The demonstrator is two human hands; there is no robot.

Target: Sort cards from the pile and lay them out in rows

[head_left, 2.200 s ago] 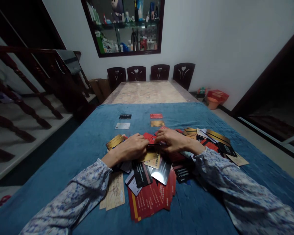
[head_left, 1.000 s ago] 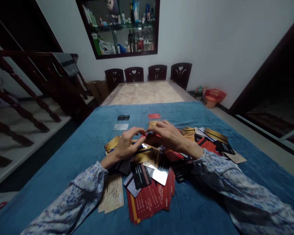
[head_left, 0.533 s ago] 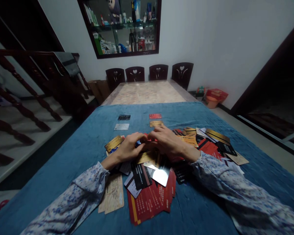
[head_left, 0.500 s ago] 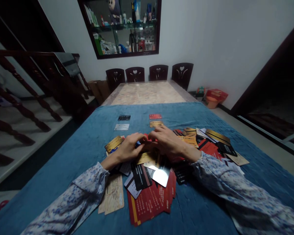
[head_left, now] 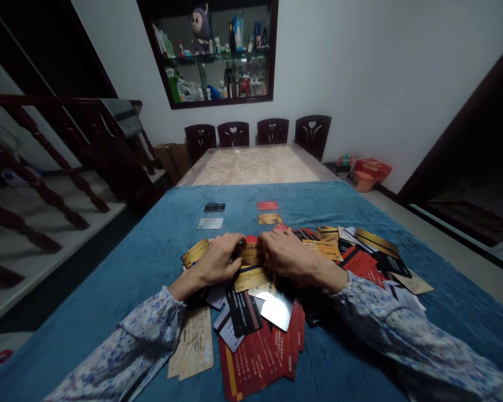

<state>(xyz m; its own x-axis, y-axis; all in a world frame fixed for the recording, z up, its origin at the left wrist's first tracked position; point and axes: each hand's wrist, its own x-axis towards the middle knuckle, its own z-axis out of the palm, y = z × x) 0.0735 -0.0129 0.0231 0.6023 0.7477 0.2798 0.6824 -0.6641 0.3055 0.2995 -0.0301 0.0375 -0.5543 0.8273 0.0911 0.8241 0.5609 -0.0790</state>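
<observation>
A heap of plastic cards (head_left: 257, 340), red, gold, black and silver, lies on a blue cloth (head_left: 151, 251). My left hand (head_left: 218, 261) and my right hand (head_left: 287, 254) rest on top of the heap, fingers curled. Both pinch the ends of a gold card (head_left: 250, 254) between them. Four single cards lie apart farther back: a black card (head_left: 214, 207), a white card (head_left: 210, 224), a red card (head_left: 267, 205) and a gold one (head_left: 269, 219).
Beyond the cloth the bare marble tabletop (head_left: 251, 164) runs to four dark chairs (head_left: 255, 133) by the wall. A wooden stair rail (head_left: 46, 145) stands left. A red basket (head_left: 371, 170) sits on the floor at right. A wall cabinet (head_left: 218, 50) holds bottles.
My hands lifted and shuffled over the heap, then settled lower and closer to me; they now pinch a gold card. My head dipped slightly.
</observation>
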